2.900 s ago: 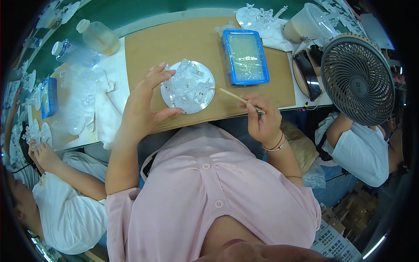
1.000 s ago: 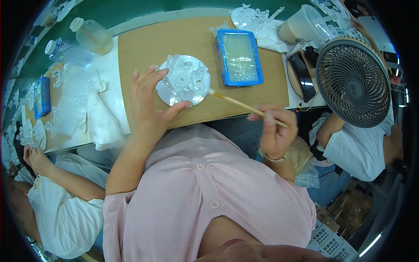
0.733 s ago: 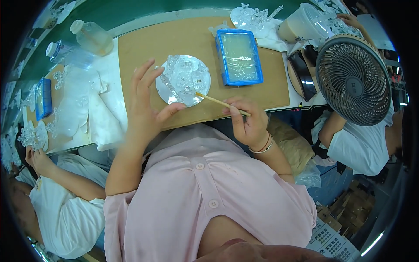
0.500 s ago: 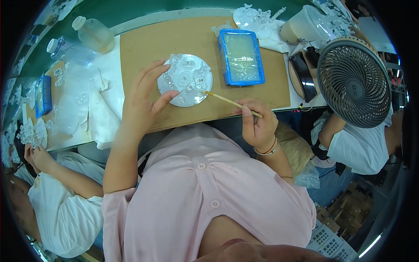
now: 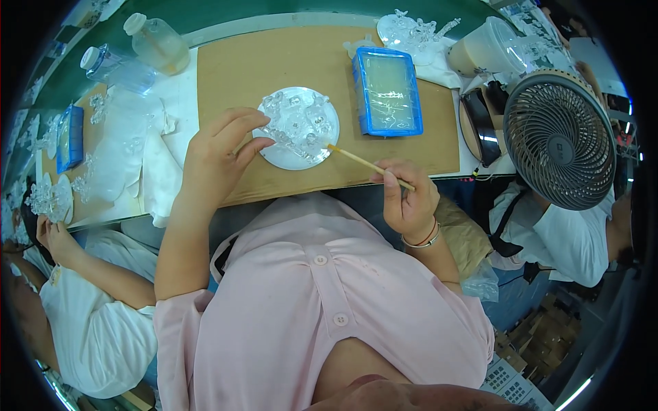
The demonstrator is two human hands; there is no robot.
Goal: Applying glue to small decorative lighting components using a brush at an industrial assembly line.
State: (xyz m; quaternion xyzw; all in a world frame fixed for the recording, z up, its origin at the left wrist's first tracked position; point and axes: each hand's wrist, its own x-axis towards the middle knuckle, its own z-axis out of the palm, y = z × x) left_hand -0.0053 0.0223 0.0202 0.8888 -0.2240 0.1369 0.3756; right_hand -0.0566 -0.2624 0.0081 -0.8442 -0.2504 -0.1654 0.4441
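A round pale disc (image 5: 279,162) lies on the brown board with several clear plastic pieces (image 5: 296,123) heaped on it. At the disc's left rim is my left hand (image 5: 225,147), open, thumb and fingers curved and apart. The fingertips overlap the rim; whether they touch a clear piece cannot be made out. To the lower right of the disc, my right hand (image 5: 411,198) is closed round a thin wooden stick (image 5: 363,162) with a yellowish tip. It slants up to the left, its tip at the disc's right edge by the clear pieces.
A blue-framed tray (image 5: 358,103) lies right of the disc on the brown board (image 5: 233,75). Two bottles (image 5: 159,48) stand far left. Far right are a plastic cup (image 5: 480,51), dark glasses (image 5: 483,127) and a fan (image 5: 558,140). Seated people flank me.
The whole view has shifted slightly. My left thumb and fingers have drawn nearer each other and back toward the disc's left rim. The stick's tip remains by the disc's right edge.
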